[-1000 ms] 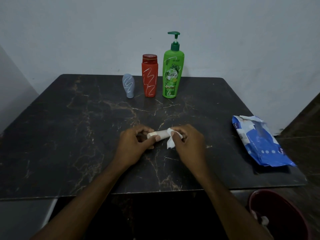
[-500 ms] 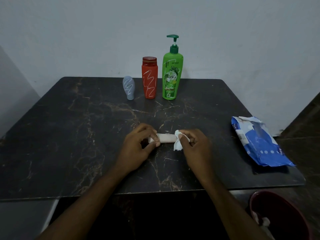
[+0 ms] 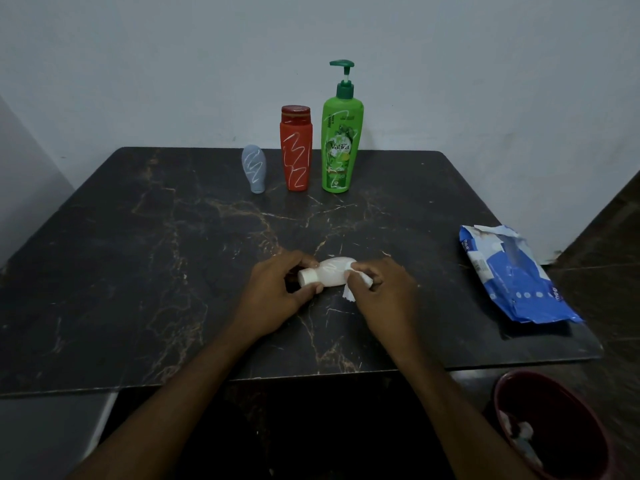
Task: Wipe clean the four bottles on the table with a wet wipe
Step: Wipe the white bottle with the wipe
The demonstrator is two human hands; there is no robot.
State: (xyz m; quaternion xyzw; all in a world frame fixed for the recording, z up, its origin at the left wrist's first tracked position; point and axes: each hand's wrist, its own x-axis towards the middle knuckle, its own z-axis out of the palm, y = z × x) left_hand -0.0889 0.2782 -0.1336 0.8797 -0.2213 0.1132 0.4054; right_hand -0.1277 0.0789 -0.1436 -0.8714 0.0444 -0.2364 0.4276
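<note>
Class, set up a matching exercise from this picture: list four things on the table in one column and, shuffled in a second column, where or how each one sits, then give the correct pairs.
Things:
1. white bottle
2. green pump bottle
3. grey bottle
4. wipes pack

Places or states:
A. standing cap-down, left end of the back row
B. lying flat near the table's right edge
C. lying on its side, held in both hands
D. upright, right end of the back row

Pairs: 1-C, 2-D, 3-A, 4-B

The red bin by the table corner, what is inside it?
Inside the red bin lie a few crumpled white pieces, likely used wipes. It is dim, the bin runs off the picture's edge, and its near wall hides the bottom, so anything else there cannot be seen.
</note>
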